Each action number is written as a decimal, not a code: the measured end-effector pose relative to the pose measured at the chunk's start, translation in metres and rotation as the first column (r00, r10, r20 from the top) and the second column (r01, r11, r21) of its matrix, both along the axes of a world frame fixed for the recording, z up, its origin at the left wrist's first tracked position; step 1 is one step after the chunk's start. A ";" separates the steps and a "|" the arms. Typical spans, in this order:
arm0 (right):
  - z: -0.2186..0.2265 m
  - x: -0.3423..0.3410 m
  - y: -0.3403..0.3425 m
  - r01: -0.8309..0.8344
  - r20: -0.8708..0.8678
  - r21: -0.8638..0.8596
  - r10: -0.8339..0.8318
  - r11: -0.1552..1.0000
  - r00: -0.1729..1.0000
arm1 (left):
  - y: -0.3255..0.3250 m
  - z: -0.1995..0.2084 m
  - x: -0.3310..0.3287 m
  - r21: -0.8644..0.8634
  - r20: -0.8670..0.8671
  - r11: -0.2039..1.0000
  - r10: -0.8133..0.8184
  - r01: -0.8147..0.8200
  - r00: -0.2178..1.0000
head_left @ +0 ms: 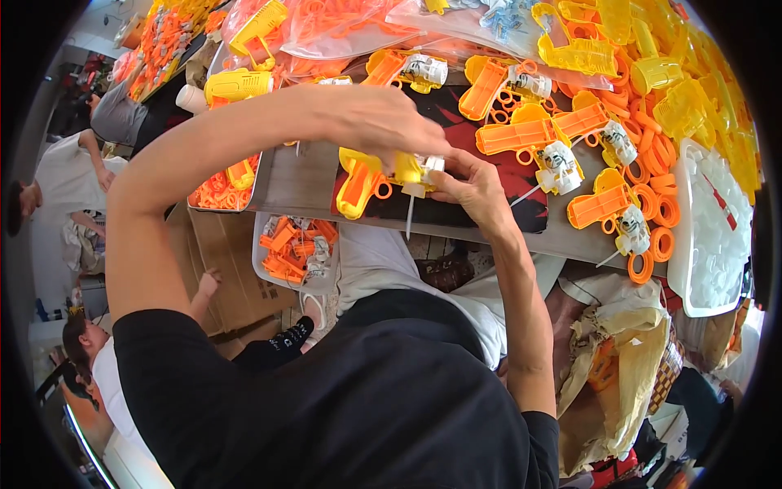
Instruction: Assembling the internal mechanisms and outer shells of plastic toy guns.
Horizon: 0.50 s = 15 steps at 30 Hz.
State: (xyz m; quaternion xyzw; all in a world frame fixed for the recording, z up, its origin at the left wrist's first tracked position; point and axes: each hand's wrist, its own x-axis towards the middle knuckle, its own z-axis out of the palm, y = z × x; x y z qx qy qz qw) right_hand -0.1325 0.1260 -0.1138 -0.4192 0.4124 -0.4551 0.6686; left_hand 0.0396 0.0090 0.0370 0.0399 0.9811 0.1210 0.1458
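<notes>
A: Where is the yellow toy gun [362,181] now?

B: It is held in the air just above the near edge of the grey table [301,183], a little over the dark red-and-black mat [497,175]. Both hands are on it.

A: How does its long axis lie?

B: The body runs about from nine o'clock to three o'clock. The orange-yellow grip end hangs down toward seven o'clock, and the white pump part [423,169] sits at the three o'clock end. From this part a thin white tube [410,216] points down toward six o'clock.

A: And from the fingers, which way is it?

B: The left hand [379,122] comes over from eleven o'clock and covers the top of the body; the fingers curl down around it, pressed together, so the toy lies directly under them. The right hand [476,187] stands at three o'clock of the toy, and its fingertips pinch the white pump part (I cannot tell exactly which fingers, the left hand hides a part).

A: Which hand is nearer?

B: Both touch it. The left holds the body, the right only the white end.

A: And around it?

B: At one to three o'clock lie several orange toy guns [521,134] with orange rings [652,204]; at seven o'clock is a tray of small orange parts [285,248].
</notes>
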 end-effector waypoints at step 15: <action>0.004 0.005 0.009 0.162 -0.269 -0.127 -0.191 0.979 0.944 | 0.131 -0.039 0.171 0.091 -0.898 0.214 0.439 -0.973 0.013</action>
